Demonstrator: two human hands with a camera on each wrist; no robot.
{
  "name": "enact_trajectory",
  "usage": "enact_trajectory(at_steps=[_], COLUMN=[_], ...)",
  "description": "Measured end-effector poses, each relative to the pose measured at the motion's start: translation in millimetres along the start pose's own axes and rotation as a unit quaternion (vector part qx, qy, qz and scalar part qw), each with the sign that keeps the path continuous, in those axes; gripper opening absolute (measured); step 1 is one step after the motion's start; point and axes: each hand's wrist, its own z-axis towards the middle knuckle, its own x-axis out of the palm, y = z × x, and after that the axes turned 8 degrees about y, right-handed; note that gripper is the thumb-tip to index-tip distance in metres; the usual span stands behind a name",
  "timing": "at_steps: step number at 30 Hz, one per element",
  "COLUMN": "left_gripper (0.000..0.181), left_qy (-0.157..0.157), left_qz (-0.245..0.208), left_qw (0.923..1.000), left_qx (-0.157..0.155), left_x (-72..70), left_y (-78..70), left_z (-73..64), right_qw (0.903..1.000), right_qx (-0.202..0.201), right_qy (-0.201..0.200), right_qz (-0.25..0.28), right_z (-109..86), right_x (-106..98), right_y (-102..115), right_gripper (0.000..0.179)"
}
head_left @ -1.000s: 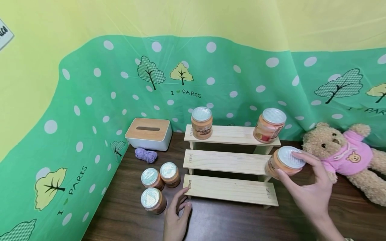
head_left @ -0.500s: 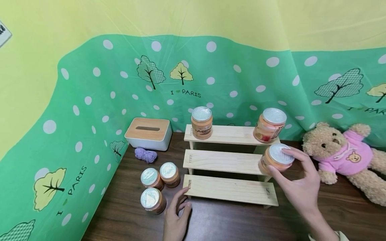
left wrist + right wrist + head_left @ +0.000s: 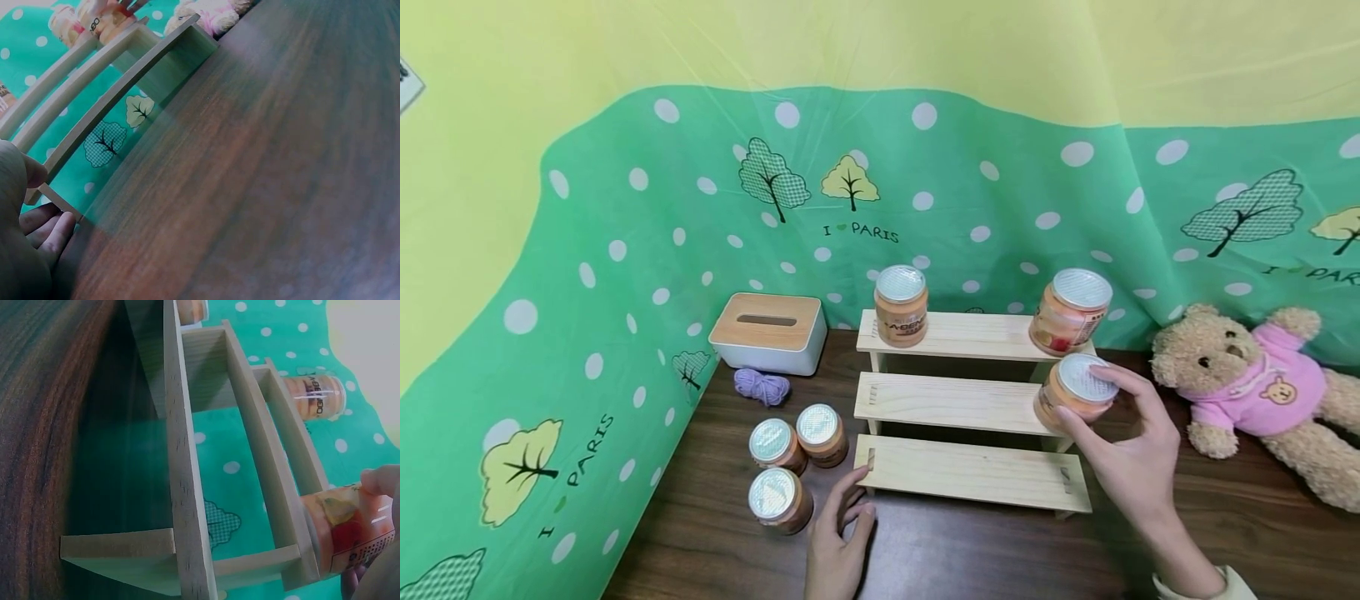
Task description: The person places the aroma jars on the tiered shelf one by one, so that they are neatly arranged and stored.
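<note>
Pinching a fruit jar (image 3: 1071, 398) in your right hand (image 3: 1133, 457); your left hand (image 3: 839, 540), loosely bent, touches the three-tier wooden stand (image 3: 966, 473).

The hands (image 3: 1135, 458) are bare — a pale cream sleeve (image 3: 1225, 586) covers the right forearm (image 3: 1182, 552).

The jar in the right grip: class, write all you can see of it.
This squat, round, orange jar has a silvery, textured lid. Its glossy side looks like plastic or glass; the right wrist view shows yellow and red printing. It is roughly upright at the right end of the middle shelf of the pale wooden rack. The person's right grip holds it by lid and side. Whether its base rests there is unclear.
</note>
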Motion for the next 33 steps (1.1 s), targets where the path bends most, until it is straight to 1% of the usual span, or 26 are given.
enact_trajectory(at_steps=[6,12,24,29,31,33], left_gripper=[0.053,0.052,0.052,0.051,0.051,0.051], left_qy=[0.000,-0.001,-0.002,-0.001,-0.002,-0.002], left_qz=[0.000,0.000,0.002,0.002,0.002,0.002], left_qw=[1.0000,1.0000,1.0000,1.0000,1.0000,1.0000], left_qx=[0.002,0.008,-0.004,-0.003,-0.003,-0.005], left_x=[0.1,0.0,-0.1,0.1,0.2,0.6], left_y=[-0.7,-0.6,-0.7,-1.0,-1.1,-1.2], left_z=[-0.1,-0.1,-0.5,-0.4,-0.4,-0.4], right_qw=[1.0000,0.9998,0.9989,0.9987,0.9982,0.9974], right_qx=[-0.006,-0.013,-0.013,-0.024,-0.033,-0.041], right_qy=[-0.002,0.001,0.014,0.016,0.014,0.009], right_qz=[0.001,-0.015,-0.042,-0.042,-0.049,-0.059], right_z=[0.5,1.3,-1.2,-2.5,-3.2,-4.0], right_x=[1.6,2.8,0.9,-0.7,-1.0,-1.2], right_y=[-2.3,-2.2,-5.9,-5.4,-3.6,-0.7], right_gripper=[0.069,0.069,0.072,0.065,0.069,0.080])
